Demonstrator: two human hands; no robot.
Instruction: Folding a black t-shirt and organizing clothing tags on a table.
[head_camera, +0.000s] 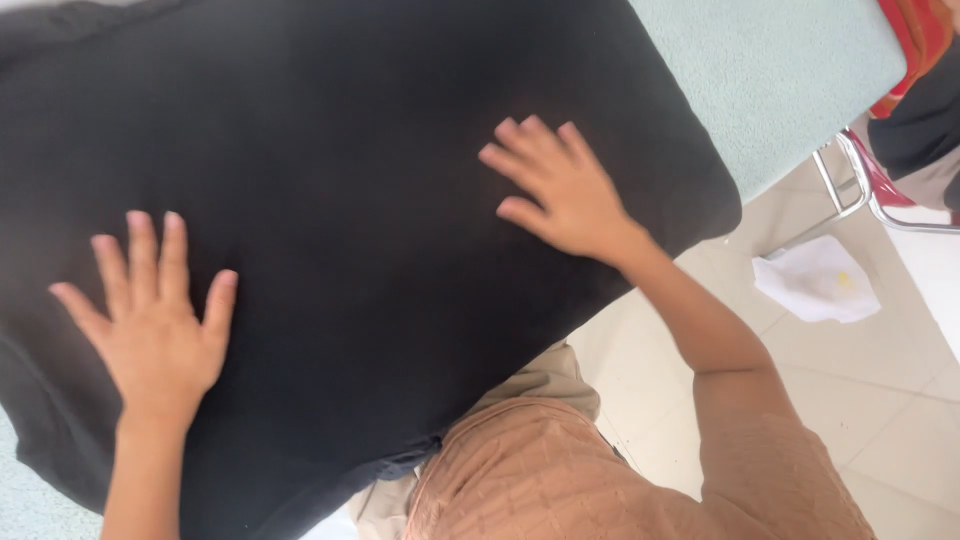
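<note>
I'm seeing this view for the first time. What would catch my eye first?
A large black cloth fills most of the frame, spread over a pale green surface. Both hands lie flat on it, fingers spread: left hand lower left, right hand centre right. A crumpled white paper lies on the tiled floor.

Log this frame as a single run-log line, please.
left hand: flat, fingers spread, on black cloth | right hand: flat on same cloth | surface: pale green table | floor: white crumpled paper

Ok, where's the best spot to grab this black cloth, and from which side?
Probably the rounded corner of the black cloth, from the right: its edge lies free on the pale green surface, near the right hand. Both hands, the left hand too, lie flat with fingers spread.
</note>
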